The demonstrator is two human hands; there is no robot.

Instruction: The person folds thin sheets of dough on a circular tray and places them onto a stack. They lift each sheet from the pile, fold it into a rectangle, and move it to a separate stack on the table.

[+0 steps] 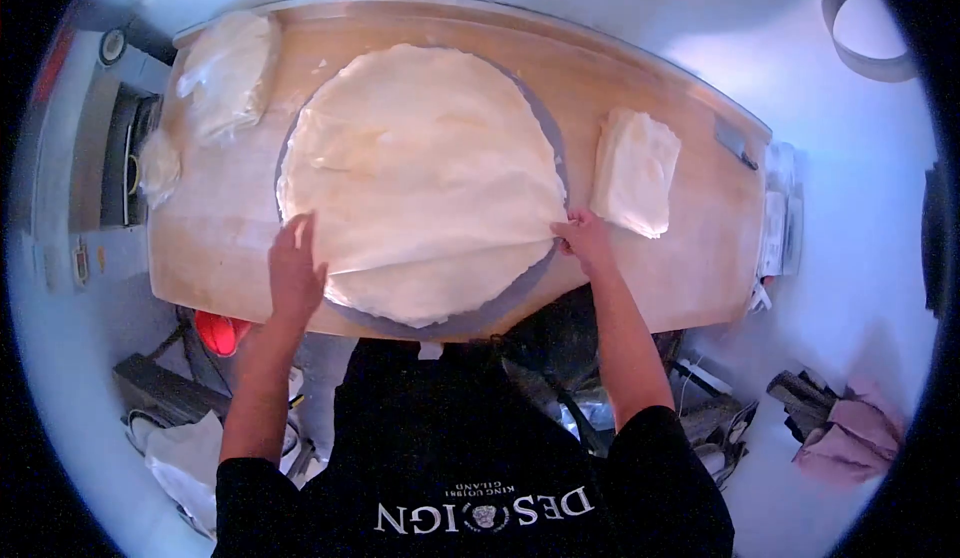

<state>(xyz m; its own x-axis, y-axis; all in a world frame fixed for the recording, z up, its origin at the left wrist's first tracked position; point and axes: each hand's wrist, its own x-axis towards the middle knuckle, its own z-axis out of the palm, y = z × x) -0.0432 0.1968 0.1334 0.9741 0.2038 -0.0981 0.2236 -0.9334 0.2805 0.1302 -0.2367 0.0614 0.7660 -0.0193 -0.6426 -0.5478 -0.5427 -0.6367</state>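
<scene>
A large round stack of thin, pale dough sheets [430, 168] lies on a dark round tray [548, 118] on the wooden table. The top sheet's near edge runs as a crease across the lower part, leaving the layer below [420, 293] showing. My right hand [585, 238] pinches that sheet's edge at the right side of the round. At the left rim is my left hand [297, 270], its thumb and fingers apart, beside the sheet's other end. Whether the left fingertips touch the dough is hard to see.
To the right sits a stack of folded dough sheets [637, 173], with a cleaver [735, 142] beyond it. Plastic-wrapped dough [230, 73] lies at the back left, a smaller plastic bag [158, 166] at the left edge. A red container [217, 332] is below the table.
</scene>
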